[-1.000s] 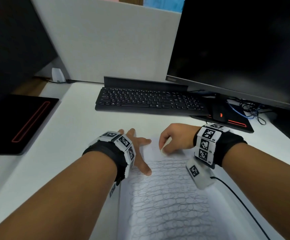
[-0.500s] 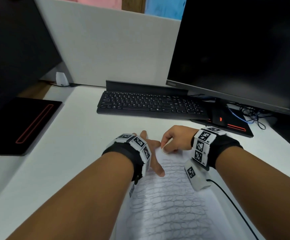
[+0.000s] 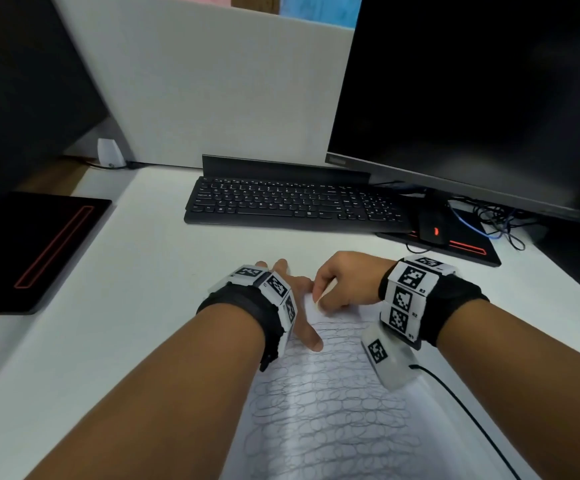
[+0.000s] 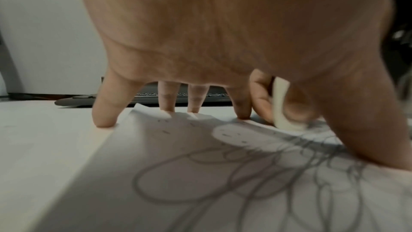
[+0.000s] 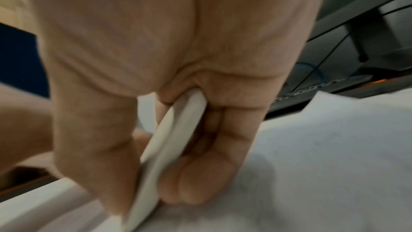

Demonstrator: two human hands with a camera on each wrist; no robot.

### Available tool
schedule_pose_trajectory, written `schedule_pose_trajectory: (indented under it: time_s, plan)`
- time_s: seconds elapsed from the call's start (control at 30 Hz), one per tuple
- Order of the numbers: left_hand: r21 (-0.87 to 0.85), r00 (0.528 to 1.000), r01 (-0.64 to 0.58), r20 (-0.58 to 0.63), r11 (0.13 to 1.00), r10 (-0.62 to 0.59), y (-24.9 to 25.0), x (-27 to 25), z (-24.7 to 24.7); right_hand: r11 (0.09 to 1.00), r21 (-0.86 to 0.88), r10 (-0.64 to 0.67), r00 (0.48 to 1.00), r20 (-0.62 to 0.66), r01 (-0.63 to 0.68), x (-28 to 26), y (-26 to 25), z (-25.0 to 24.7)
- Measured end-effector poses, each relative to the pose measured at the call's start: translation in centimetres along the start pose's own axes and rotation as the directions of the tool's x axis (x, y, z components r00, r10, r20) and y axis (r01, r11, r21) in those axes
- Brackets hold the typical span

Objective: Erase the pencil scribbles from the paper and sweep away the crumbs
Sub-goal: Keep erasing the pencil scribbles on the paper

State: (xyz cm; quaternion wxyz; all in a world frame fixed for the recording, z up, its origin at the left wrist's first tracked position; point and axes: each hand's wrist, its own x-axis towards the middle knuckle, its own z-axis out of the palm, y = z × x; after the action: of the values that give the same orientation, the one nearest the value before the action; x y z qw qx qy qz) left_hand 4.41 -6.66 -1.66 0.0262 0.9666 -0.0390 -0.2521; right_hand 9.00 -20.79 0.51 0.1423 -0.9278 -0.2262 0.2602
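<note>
A white sheet of paper (image 3: 326, 420) covered in looping pencil scribbles lies on the white desk in front of me. My left hand (image 3: 293, 299) rests spread on the paper's far left corner, fingertips (image 4: 104, 121) pressing down, thumb on the scribbles. My right hand (image 3: 342, 280) pinches a flat white eraser (image 3: 324, 292) between thumb and fingers, its lower edge on the paper's top strip. In the left wrist view the eraser (image 4: 282, 107) touches the paper (image 4: 200, 174) beside small dark crumbs (image 4: 227, 135). The right wrist view shows the eraser (image 5: 169, 147) held edge-down.
A black keyboard (image 3: 292, 206) lies just beyond the paper, with a mouse (image 3: 432, 226) on a black pad to its right. A large monitor (image 3: 472, 98) and tangled cables (image 3: 500, 223) stand at the right rear. A dark laptop (image 3: 35, 247) sits at left.
Both hands have stayed at the paper's top edge; the eraser hand has shifted slightly left toward the left hand's fingers. The head camera has moved a little.
</note>
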Motion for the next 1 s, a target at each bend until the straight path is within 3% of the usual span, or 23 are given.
schedule_pose_trajectory:
  time_s: [0.07,0.2,0.33,0.47,0.6,0.77,0.9,1.0]
  plan:
    - [0.007,1.000,0.001,0.004,1.000,-0.001,0.0,0.1,0.0,1.000,0.007,-0.018,0.998,0.060,0.017,-0.2,0.0,0.3]
    - [-0.017,1.000,-0.004,0.019,1.000,0.004,-0.2,0.1,0.1,0.999,0.050,0.010,0.998,-0.067,-0.007,-0.1,0.9,-0.2]
    - [0.000,1.000,-0.002,0.013,1.000,0.002,-0.2,0.2,-0.1,0.999,-0.008,-0.051,0.997,0.060,0.052,-0.3,0.1,0.6]
    - [-0.012,1.000,0.003,0.017,1.000,-0.002,-0.1,0.0,0.2,1.000,0.000,-0.025,0.999,-0.042,0.025,-0.2,0.6,-0.1]
    - [-0.021,1.000,-0.006,0.023,1.000,0.007,-0.3,0.1,0.0,0.997,-0.025,-0.064,0.995,0.075,0.066,-0.3,0.3,0.3]
    - [-0.016,1.000,0.002,0.020,1.000,-0.002,-0.2,0.1,0.2,0.998,-0.019,-0.055,0.998,-0.031,0.054,-0.1,0.6,-0.2]
    - [-0.012,1.000,-0.004,0.029,1.000,0.005,-0.3,0.4,0.2,0.994,-0.057,-0.084,0.992,0.091,0.089,-0.3,0.5,0.2]
    - [-0.017,1.000,0.004,0.016,1.000,-0.003,-0.3,0.2,0.3,0.998,-0.008,-0.068,0.997,-0.027,0.067,-0.1,1.3,-0.4]
